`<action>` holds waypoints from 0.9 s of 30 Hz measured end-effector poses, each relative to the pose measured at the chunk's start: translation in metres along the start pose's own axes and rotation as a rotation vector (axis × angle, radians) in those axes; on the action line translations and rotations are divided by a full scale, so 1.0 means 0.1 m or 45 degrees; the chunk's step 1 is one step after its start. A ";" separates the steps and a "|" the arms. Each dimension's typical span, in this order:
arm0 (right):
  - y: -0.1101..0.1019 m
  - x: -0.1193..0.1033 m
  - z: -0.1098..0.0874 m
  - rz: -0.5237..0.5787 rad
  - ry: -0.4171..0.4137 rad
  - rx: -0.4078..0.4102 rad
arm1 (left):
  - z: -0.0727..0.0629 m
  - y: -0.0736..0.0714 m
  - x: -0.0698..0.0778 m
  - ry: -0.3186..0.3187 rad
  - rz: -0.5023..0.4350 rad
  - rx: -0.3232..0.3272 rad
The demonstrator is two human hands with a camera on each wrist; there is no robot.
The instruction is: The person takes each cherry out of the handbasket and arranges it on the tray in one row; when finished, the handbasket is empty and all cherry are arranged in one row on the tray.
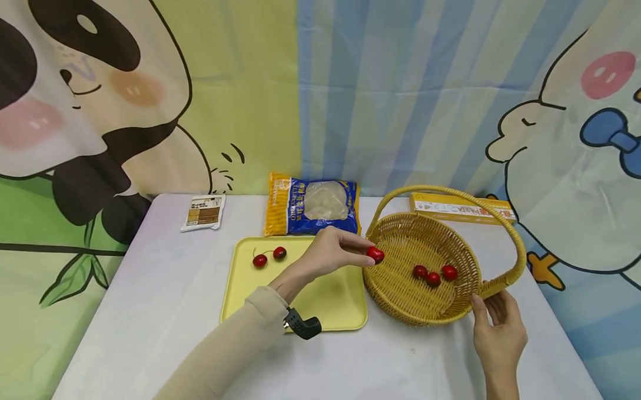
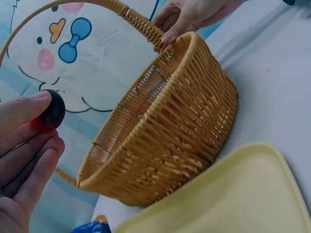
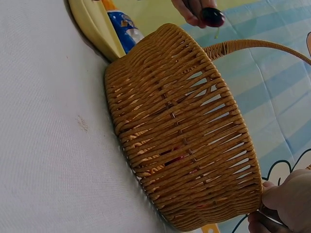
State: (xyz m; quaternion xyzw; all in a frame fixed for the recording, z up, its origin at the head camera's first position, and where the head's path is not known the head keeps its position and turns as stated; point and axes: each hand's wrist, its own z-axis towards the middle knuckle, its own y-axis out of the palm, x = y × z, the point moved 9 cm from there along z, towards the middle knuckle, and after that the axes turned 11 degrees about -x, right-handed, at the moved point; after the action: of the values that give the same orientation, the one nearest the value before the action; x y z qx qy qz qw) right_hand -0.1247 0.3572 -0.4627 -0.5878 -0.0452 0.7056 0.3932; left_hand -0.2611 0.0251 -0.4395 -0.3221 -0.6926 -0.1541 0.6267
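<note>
My left hand pinches a dark red cherry between thumb and fingers, over the left rim of a wicker basket. In the left wrist view the same cherry stands clear of the basket's wall. Inside the basket lie three cherries, close together toward the right. My right hand grips the basket at its right side, where the arched handle meets the rim. On the yellow tray, under my left forearm, two more cherries rest at the upper left, with a stem showing.
Behind the tray lies a blue and yellow pasta bag. A small white and brown packet is at the back left. Behind the basket's handle sits a long orange pasta box. A printed curtain borders the white table at the back.
</note>
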 end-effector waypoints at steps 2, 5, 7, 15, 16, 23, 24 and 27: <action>0.00 0.01 0.00 0.004 0.005 0.000 | -0.06 -0.05 -0.04 0.011 -0.022 0.013; -0.02 0.02 0.01 0.014 0.018 0.003 | -0.13 -0.12 -0.10 0.028 -0.039 0.027; -0.02 0.03 0.01 0.016 0.019 0.003 | -0.17 -0.17 -0.15 0.024 -0.036 0.047; 0.01 0.05 0.02 -0.019 0.029 -0.003 | -0.32 -0.53 -0.46 -0.028 0.024 0.167; 0.01 0.05 0.02 -0.028 0.036 -0.003 | -0.33 -0.58 -0.49 -0.031 0.036 0.183; 0.00 0.03 0.02 -0.015 0.020 -0.005 | -0.44 -0.87 -0.67 -0.023 0.167 0.265; 0.00 0.02 0.02 -0.006 0.018 -0.004 | -0.46 -0.91 -0.70 -0.019 0.184 0.271; -0.01 0.02 0.01 0.005 0.023 -0.005 | -0.49 -1.01 -0.75 -0.023 0.239 0.292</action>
State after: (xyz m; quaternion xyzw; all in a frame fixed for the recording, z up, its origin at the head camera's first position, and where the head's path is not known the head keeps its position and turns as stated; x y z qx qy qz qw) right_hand -0.1255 0.3593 -0.4634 -0.5950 -0.0419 0.7010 0.3910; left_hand -0.2874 -0.1000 -0.4848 -0.3131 -0.6780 -0.0116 0.6649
